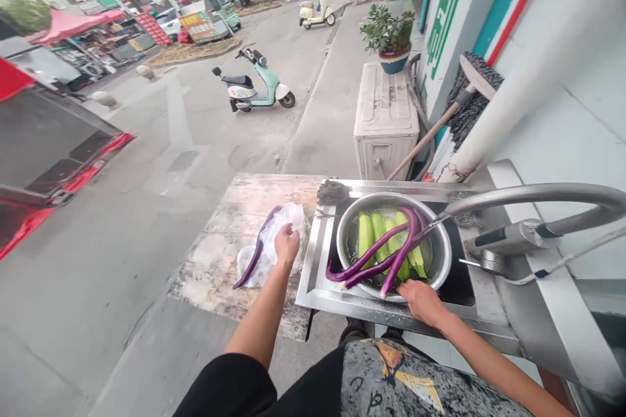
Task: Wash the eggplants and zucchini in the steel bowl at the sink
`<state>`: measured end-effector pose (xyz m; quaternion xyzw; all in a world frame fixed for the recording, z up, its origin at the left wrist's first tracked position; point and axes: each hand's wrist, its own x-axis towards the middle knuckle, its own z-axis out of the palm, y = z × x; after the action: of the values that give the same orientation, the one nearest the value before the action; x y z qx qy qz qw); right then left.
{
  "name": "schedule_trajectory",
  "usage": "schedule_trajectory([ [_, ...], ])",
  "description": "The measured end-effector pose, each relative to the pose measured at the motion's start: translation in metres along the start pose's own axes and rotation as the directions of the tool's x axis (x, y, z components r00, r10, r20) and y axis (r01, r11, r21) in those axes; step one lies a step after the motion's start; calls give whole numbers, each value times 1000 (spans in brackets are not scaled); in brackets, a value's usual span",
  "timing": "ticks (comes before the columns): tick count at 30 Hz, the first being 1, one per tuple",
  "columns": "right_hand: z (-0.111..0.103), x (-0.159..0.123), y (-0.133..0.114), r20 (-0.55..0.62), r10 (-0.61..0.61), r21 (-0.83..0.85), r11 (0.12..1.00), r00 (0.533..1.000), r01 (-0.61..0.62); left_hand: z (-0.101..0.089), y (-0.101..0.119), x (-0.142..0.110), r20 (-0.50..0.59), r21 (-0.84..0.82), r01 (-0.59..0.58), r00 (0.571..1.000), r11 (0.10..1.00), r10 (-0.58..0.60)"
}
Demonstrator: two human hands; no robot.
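Observation:
A steel bowl [440, 254] sits in a metal sink [317, 273], holding several long purple eggplants [372, 257] and several green cucumbers [366, 234] in water. My right hand [420, 300] rests on the bowl's near rim beside the eggplant tips. My left hand [286, 242] reaches over a clear plastic bag [267, 254] lying on the worn counter [215, 260], fingers curled on the bag. One more purple eggplant [254, 257] lies on that bag.
A curved steel faucet [528, 199] arches over the bowl from the right. A scrub pad [332, 191] lies at the sink's back edge. Behind stand an air-conditioner unit [386, 117], a potted plant [388, 36], a broom [469, 91]. A scooter [257, 88] is parked on the street.

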<state>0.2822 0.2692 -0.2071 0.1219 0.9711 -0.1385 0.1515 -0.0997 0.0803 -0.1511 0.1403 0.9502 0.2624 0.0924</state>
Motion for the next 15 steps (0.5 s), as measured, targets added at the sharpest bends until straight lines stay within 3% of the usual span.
schedule_trajectory([
  [3, 6, 1, 9, -49, -15, 23, 1000, 999, 16, -32, -57, 16, -131, 171, 147, 983, 974, -125],
  [7, 11, 2, 17, -78, -35, 41, 998, 996, 38, -48, -115, 33, -63, 214, 247, 969, 945, -239],
  [11, 9, 0, 19, -89, -38, 58, 997, 995, 43, -38, -137, 39, 37, 237, 197, 977, 951, -212],
  [15, 7, 0, 17, -91, -30, 84, 996, 995, 37, -41, -136, 37, -51, 250, 178, 984, 952, -171],
])
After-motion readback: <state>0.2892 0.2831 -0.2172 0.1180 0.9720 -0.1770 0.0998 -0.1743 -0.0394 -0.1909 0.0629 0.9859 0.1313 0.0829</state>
